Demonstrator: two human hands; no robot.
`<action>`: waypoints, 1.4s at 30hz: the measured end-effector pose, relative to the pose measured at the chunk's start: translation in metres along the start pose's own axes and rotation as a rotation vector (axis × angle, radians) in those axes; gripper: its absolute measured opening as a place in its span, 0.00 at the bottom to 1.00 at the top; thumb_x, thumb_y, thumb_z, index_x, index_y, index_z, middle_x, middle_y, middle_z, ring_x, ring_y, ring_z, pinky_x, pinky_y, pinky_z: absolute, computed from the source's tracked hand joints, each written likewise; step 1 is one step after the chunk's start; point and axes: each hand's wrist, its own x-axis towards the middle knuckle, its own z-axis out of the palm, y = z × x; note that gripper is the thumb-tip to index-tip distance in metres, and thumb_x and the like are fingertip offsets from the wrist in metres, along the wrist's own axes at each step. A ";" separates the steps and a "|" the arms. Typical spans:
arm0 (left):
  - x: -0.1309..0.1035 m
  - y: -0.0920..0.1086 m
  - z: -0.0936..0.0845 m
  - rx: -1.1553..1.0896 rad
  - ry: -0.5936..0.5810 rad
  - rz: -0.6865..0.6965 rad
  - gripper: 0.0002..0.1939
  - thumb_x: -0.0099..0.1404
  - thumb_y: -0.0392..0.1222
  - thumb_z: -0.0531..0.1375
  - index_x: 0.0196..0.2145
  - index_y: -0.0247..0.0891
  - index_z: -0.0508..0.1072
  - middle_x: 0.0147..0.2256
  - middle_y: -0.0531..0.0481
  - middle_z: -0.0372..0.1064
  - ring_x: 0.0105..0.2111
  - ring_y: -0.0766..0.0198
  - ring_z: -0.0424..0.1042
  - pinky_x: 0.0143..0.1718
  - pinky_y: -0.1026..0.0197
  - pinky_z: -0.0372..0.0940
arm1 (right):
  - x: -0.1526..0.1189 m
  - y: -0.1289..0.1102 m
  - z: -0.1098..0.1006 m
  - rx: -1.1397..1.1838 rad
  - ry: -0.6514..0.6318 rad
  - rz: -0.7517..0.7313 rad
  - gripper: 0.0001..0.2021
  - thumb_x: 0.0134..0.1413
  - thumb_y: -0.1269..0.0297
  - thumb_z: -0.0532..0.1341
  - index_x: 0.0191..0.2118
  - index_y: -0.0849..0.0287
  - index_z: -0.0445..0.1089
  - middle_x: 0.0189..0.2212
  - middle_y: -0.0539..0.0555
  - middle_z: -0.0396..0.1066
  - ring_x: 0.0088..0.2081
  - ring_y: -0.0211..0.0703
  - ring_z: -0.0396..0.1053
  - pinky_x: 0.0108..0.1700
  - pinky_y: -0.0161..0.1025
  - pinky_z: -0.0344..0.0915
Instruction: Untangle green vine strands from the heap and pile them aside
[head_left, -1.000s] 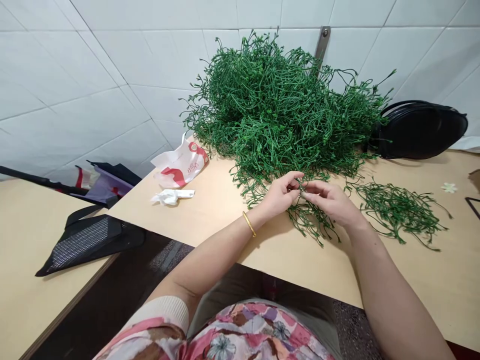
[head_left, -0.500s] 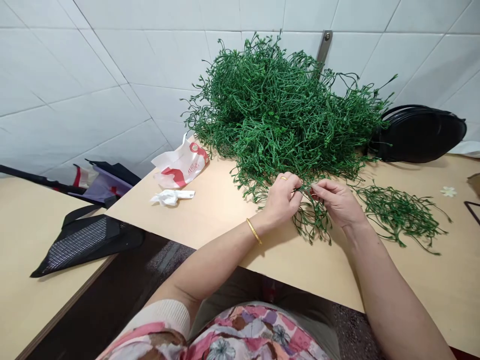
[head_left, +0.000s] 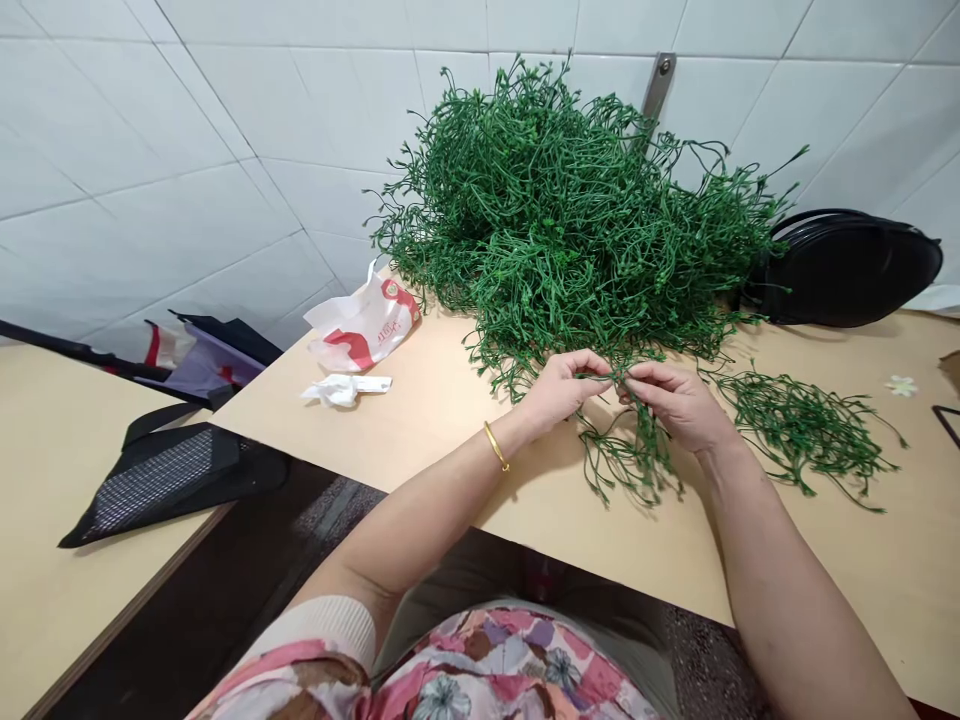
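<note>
Between my two hands is a small bunch of green artificial stems point(head_left: 630, 455), its thin ends hanging down onto the table. My left hand point(head_left: 564, 392) pinches the bunch at its upper part with thumb and forefinger. From the other side, my right hand point(head_left: 679, 402) pinches the same spot, fingertips nearly touching the left ones. Just behind them rises a large tangled heap of the same green stems point(head_left: 570, 220). A smaller loose pile of stems point(head_left: 814, 425) lies to the right of my right hand.
On the table point(head_left: 442, 440) at left lie a white and red plastic wrapper point(head_left: 367, 325) and a crumpled white tissue point(head_left: 341, 390). At right stand a black bag point(head_left: 855, 268) and a small white flower point(head_left: 901, 386). A black mesh bag point(head_left: 165, 470) rests on the neighbouring table.
My left hand has turned, its fingers now straighter and pointing at my right fingertips. The hanging stems have spread slightly lower and to the right. The view has shifted a little.
</note>
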 end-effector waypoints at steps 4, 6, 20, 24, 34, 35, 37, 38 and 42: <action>0.003 -0.001 -0.007 0.179 -0.056 0.088 0.02 0.50 0.31 0.60 0.25 0.33 0.70 0.25 0.54 0.66 0.29 0.70 0.63 0.36 0.63 0.58 | -0.003 -0.003 -0.005 0.043 -0.071 0.085 0.12 0.41 0.58 0.67 0.35 0.55 0.74 0.33 0.52 0.73 0.34 0.39 0.70 0.41 0.41 0.67; 0.004 -0.003 -0.009 0.301 -0.088 0.152 0.02 0.51 0.31 0.59 0.25 0.33 0.71 0.26 0.52 0.67 0.29 0.68 0.64 0.36 0.62 0.58 | -0.003 -0.005 -0.006 0.066 -0.026 0.053 0.13 0.45 0.56 0.65 0.38 0.55 0.74 0.36 0.53 0.73 0.36 0.40 0.70 0.42 0.41 0.67; 0.003 0.004 -0.014 0.095 -0.200 0.021 0.13 0.57 0.44 0.55 0.35 0.34 0.74 0.28 0.51 0.68 0.30 0.68 0.65 0.34 0.62 0.59 | -0.001 -0.007 0.002 -0.049 -0.003 0.041 0.08 0.39 0.59 0.67 0.24 0.57 0.74 0.23 0.50 0.69 0.30 0.38 0.63 0.37 0.39 0.60; 0.003 -0.002 -0.004 0.151 -0.061 -0.050 0.13 0.54 0.46 0.59 0.26 0.32 0.73 0.19 0.55 0.61 0.20 0.74 0.55 0.24 0.66 0.51 | 0.000 -0.009 0.009 -0.026 0.012 0.071 0.05 0.35 0.62 0.66 0.21 0.58 0.73 0.21 0.49 0.67 0.28 0.37 0.62 0.35 0.38 0.59; 0.002 0.001 -0.009 0.204 -0.123 -0.021 0.09 0.51 0.41 0.62 0.29 0.32 0.72 0.16 0.60 0.52 0.17 0.76 0.46 0.21 0.66 0.42 | 0.002 -0.008 0.013 0.104 0.020 0.165 0.11 0.32 0.60 0.69 0.20 0.59 0.69 0.20 0.47 0.63 0.25 0.34 0.61 0.30 0.35 0.59; 0.002 0.001 -0.009 0.193 -0.103 0.003 0.09 0.51 0.42 0.62 0.28 0.32 0.71 0.16 0.60 0.52 0.18 0.76 0.47 0.21 0.66 0.42 | 0.002 -0.008 0.012 0.094 0.029 0.142 0.11 0.33 0.59 0.69 0.20 0.59 0.69 0.19 0.47 0.63 0.25 0.33 0.61 0.31 0.35 0.59; 0.002 0.000 -0.007 0.190 -0.082 0.051 0.11 0.50 0.43 0.63 0.25 0.33 0.68 0.17 0.59 0.54 0.19 0.76 0.50 0.21 0.67 0.44 | 0.003 -0.006 0.011 0.069 0.073 0.091 0.12 0.35 0.57 0.69 0.21 0.58 0.69 0.19 0.46 0.63 0.24 0.33 0.60 0.30 0.35 0.59; 0.002 -0.001 -0.006 0.207 -0.084 0.060 0.11 0.50 0.44 0.63 0.23 0.33 0.67 0.18 0.58 0.55 0.19 0.75 0.51 0.22 0.67 0.45 | 0.003 -0.006 0.010 0.049 0.096 0.064 0.11 0.36 0.57 0.69 0.22 0.58 0.70 0.19 0.46 0.63 0.24 0.34 0.60 0.30 0.35 0.59; 0.000 -0.001 -0.001 0.284 -0.112 0.001 0.08 0.50 0.41 0.61 0.21 0.32 0.69 0.15 0.59 0.52 0.18 0.75 0.48 0.21 0.66 0.43 | 0.002 -0.005 0.007 -0.086 0.093 -0.045 0.10 0.40 0.58 0.67 0.23 0.58 0.70 0.22 0.49 0.67 0.26 0.35 0.63 0.33 0.36 0.61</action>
